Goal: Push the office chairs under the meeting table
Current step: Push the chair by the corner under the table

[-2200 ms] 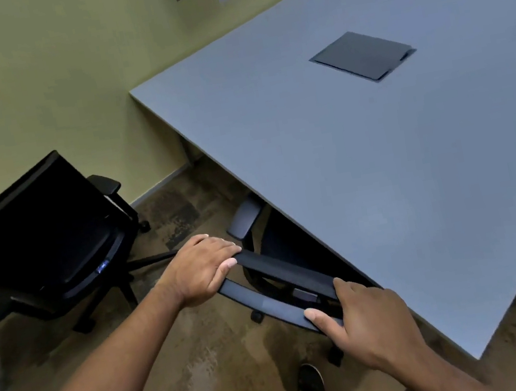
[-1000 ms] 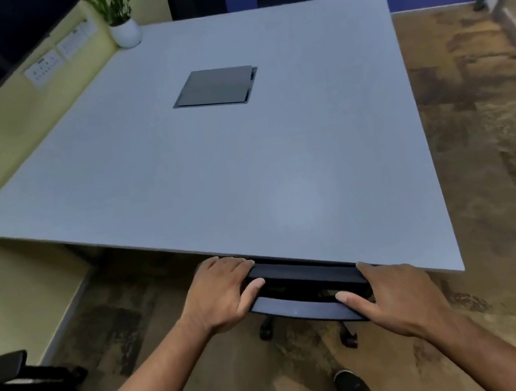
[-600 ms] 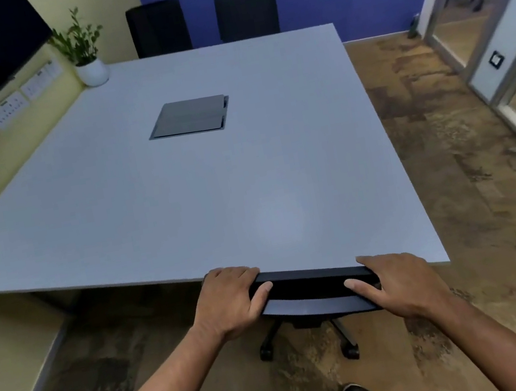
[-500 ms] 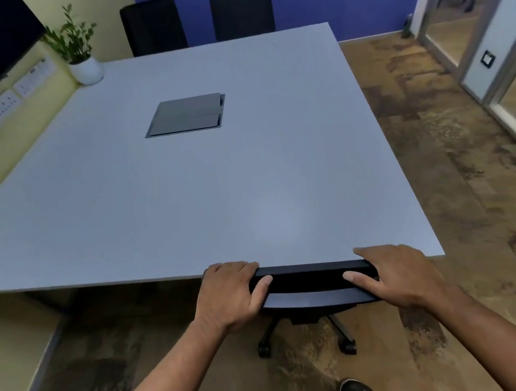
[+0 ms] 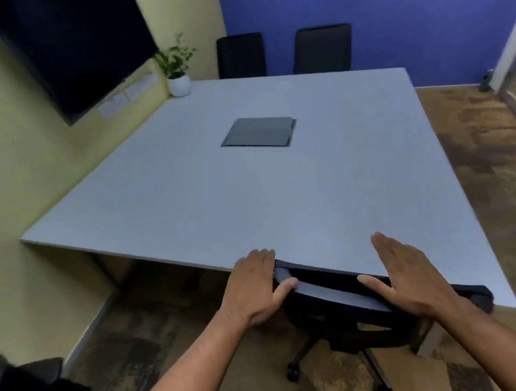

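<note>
Head view, lower centre: chair (image 5: 333, 299) rolls easily on castors (backrest top grips best); left hand (image 5: 259, 288) fingers curl round it, right hand (image 5: 405, 276) lies flat, fingers spread, at the surface (image 5: 250, 196) edge.

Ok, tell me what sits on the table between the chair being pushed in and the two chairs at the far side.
In the head view, only the dark flat panel lies on the table between the near chair and the two far chairs; the rest is bare.
</note>
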`<act>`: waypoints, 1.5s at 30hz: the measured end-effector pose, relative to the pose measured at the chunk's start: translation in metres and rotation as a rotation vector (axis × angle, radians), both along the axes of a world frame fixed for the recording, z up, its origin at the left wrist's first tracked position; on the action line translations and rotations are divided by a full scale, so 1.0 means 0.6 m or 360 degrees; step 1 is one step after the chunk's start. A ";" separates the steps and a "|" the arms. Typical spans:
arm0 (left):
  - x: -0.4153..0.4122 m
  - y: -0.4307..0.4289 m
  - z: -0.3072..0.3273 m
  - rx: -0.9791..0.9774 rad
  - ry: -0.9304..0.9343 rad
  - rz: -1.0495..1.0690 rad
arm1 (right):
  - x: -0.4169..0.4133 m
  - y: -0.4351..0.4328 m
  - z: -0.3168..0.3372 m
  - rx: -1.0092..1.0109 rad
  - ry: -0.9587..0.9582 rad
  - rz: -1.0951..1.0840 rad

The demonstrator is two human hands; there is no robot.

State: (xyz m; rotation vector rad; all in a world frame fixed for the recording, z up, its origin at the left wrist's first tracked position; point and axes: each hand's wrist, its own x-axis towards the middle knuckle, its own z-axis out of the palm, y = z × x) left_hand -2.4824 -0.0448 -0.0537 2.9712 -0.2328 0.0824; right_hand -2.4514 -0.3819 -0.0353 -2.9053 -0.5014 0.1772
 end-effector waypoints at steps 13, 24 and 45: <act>-0.233 0.219 0.062 0.0110 0.0029 0.0675 | -0.014 0.352 0.027 0.0218 -0.0255 0.0604; -0.451 0.394 0.093 0.0147 -0.0112 0.1501 | -0.075 0.742 0.061 0.0418 -0.0202 0.1433; -0.698 0.484 0.035 0.0157 0.0213 0.2758 | -0.266 1.139 0.030 0.0020 -0.0056 0.2628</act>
